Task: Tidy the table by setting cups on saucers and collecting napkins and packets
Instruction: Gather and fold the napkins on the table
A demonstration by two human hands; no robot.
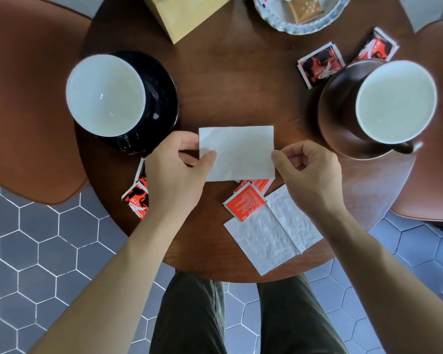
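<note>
Single head-worn wide-angle cam is looking almost straight down from above at a round wooden table (241,72), close in, w/ both forearms reaching in from the bottom edge. Frame edges are bending from lens distortion; only one view, so no overlap.

Glass dish (279,20) cut by top edge; packets (136,198) partly under left hand (174,167).

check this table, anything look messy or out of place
Yes. Red packets lie scattered around the round table, some by the brown saucer. A second napkin lies unfolded and askew at the near edge. Both hands pinch a folded napkin. Nothing spilled.
</note>
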